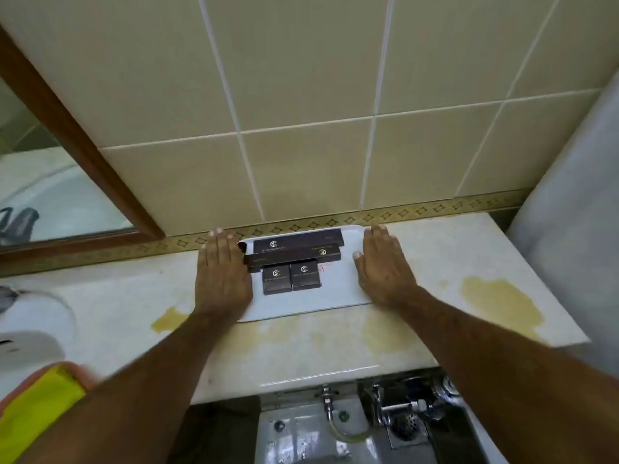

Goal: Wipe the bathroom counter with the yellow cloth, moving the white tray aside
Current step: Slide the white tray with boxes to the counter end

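Note:
The white tray [338, 293] lies on the pale stone counter [301, 349] against the tiled back wall, carrying several dark brown boxes [290, 277]. My left hand [221, 272] rests flat on the tray's left edge, fingers straight. On the tray's right edge lies my right hand [382, 266], also flat with the thumb spread inward. Whether either hand grips the rim is unclear. A yellow cloth [37, 410] shows at the bottom left, under my left forearm. Yellowish stains [499, 303] mark the counter right and left of the tray.
A white sink basin [30, 329] sits at the left of the counter. A wood-framed mirror [77, 142] hangs at the upper left. Below the counter's front edge are chrome pipes and a floor drain [405, 421]. A pale wall [569, 229] bounds the counter's right end.

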